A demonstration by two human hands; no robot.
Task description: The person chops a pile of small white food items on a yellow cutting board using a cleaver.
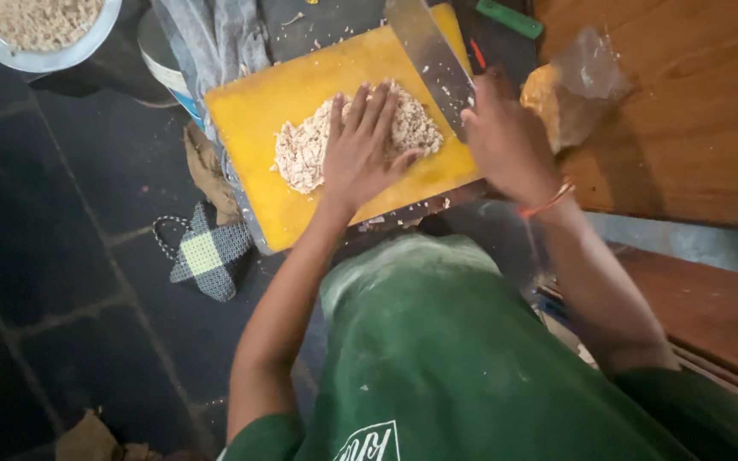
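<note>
Left hand (360, 145) presses flat, fingers spread, on the pale shredded heap (301, 154); right hand (501, 137) is clamped on the cleaver (429, 55). Fingertips are best kept clear of the blade on the yellow board (266, 102).

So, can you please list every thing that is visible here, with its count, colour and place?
cutting board: one, yellow, centre top
chopped food: one pile, pale, on the board
cleaver: one, grey blade, right edge of the board
metal bowl: one, silver, top left, holds pale crumbs
plastic bag: one, clear, on the wooden surface
wooden surface: one, brown, right
woven cloth: one, checked, on the dark floor
left hand: flat on the pile
right hand: grips the cleaver
</note>
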